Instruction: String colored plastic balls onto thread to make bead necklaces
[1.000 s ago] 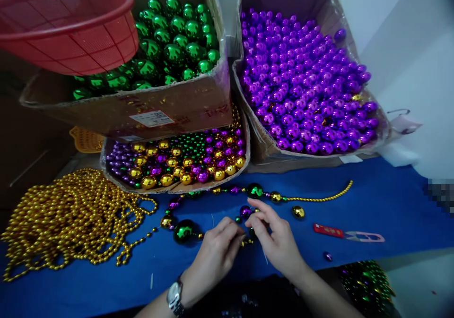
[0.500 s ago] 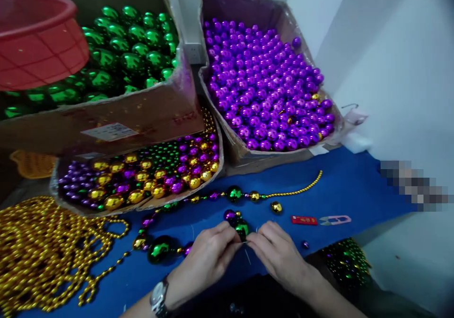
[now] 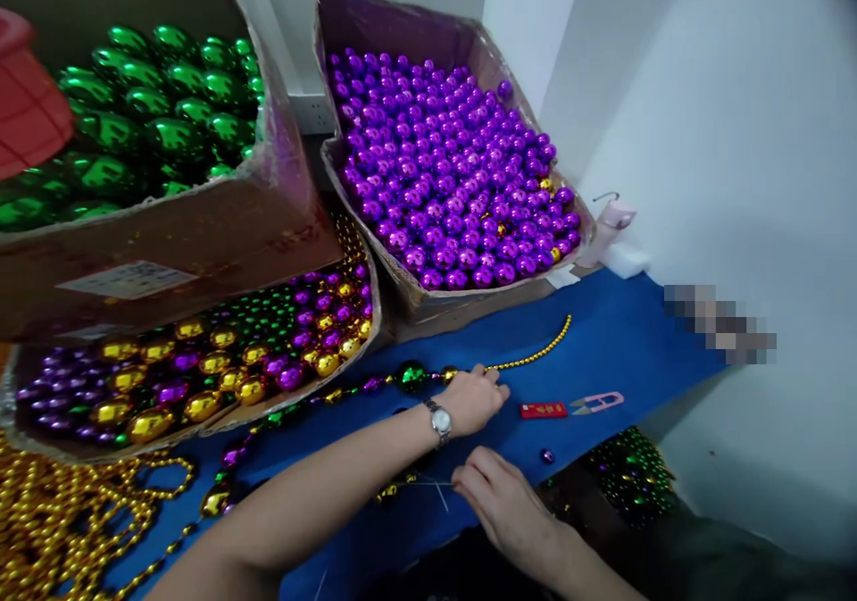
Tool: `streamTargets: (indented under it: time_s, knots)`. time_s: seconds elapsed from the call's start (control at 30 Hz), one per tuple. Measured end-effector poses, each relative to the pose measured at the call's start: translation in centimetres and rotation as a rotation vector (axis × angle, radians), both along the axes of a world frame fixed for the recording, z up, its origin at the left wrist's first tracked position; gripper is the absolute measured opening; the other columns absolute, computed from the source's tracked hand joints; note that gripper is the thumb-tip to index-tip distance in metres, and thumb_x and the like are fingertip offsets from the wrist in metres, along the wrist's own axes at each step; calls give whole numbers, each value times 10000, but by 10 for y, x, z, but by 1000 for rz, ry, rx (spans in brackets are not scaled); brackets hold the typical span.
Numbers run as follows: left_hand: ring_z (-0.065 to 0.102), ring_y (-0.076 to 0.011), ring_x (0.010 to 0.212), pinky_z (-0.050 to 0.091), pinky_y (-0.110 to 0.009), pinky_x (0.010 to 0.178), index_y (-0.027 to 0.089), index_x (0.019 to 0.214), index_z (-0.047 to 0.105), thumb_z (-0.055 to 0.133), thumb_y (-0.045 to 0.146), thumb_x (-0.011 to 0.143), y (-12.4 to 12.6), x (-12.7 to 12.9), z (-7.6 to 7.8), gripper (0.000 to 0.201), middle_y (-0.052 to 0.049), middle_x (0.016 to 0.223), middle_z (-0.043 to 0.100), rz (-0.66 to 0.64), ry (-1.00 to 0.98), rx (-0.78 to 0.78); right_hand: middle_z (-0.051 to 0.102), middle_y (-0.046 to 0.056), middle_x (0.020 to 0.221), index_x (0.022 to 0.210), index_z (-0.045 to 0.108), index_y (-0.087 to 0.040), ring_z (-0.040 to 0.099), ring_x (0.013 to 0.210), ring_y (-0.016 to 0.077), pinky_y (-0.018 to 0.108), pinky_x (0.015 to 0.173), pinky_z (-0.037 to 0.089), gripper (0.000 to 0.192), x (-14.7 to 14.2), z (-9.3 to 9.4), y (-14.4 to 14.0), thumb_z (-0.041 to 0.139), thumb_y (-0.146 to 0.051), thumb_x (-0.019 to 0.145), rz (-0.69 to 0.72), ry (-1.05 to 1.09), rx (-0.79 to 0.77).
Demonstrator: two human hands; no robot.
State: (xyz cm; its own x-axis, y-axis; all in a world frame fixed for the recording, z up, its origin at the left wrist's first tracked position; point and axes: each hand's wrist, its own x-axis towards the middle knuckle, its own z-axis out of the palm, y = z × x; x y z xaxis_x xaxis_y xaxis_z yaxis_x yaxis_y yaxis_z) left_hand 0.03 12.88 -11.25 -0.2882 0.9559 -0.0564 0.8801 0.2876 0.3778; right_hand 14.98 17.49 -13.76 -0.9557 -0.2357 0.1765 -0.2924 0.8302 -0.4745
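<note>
My left hand (image 3: 474,396), a watch on its wrist, reaches across to the right and rests fingers-down on the blue table (image 3: 616,351), just beside the bead strand's large green bead (image 3: 411,376) and thin gold chain (image 3: 536,351). Whether anything is under its fingers is hidden. My right hand (image 3: 499,494) stays near the front edge and pinches a thin thread (image 3: 435,485) that leads left to a few strung beads (image 3: 392,492). Red-handled thread snips (image 3: 576,405) and a small loose purple bead (image 3: 547,455) lie just right of both hands.
Cardboard boxes stand behind: purple beads (image 3: 455,163), large green beads (image 3: 147,119), and a low tray of mixed gold, purple and green beads (image 3: 201,364). Gold bead chains (image 3: 60,521) pile at the left. Finished strands (image 3: 633,476) lie lower right. A white wall closes the right.
My left hand left the thread and crossed over to the right, onto the spot where a loose gold bead lay. The right hand kept the thread. The view swung right.
</note>
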Motion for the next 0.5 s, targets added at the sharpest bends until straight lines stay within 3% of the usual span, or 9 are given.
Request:
streamTargets:
  time_s: [0.1, 0.2, 0.27, 0.33, 0.4, 0.5]
  knots:
    - [574, -254, 825, 486, -366, 692, 158, 874, 586, 586, 105, 748, -7, -3, 3, 136, -111, 886, 570, 27, -22, 9, 524, 43, 818, 923, 575, -181, 525, 738, 166, 268, 663, 457, 166, 0, 0, 2, 417, -128, 921, -6, -24, -26]
    - [577, -203, 825, 489, -331, 749, 178, 1022, 570, 548, 190, 804, -37, -1, 39, 219, -82, 956, 572, 100, -105, 118, 533, 50, 832, 939, 574, -179, 530, 755, 171, 283, 692, 462, 177, -2, 0, 4, 404, -129, 922, -15, -51, -70]
    - [586, -193, 839, 497, -307, 766, 195, 1047, 598, 578, 221, 801, -67, 2, 66, 248, -65, 967, 604, 263, -407, 382, 544, 47, 844, 932, 572, -184, 541, 775, 169, 280, 715, 465, 162, -5, 1, 5, 417, -141, 918, -26, -68, -111]
    - [608, -200, 840, 523, -276, 718, 188, 1077, 614, 628, 211, 772, -99, 6, 85, 306, -76, 964, 641, 517, -714, 558, 554, 37, 857, 932, 562, -191, 553, 781, 155, 259, 722, 466, 139, -8, 5, 6, 427, -159, 921, -52, -78, -162]
    - [625, -217, 867, 548, -264, 678, 176, 1073, 623, 663, 202, 740, -128, 12, 90, 337, -95, 1033, 646, 786, -950, 818, 556, 25, 855, 938, 540, -194, 559, 776, 135, 236, 716, 464, 140, -9, 11, 5, 403, -161, 938, -88, -74, -217]
    - [654, -242, 882, 571, -291, 705, 149, 1007, 637, 685, 204, 719, -155, 25, 78, 297, -108, 1049, 660, 1043, -1307, 1057, 548, 14, 821, 925, 520, -198, 556, 754, 125, 230, 693, 455, 175, -6, 19, 1, 354, -151, 957, -121, -73, -346]
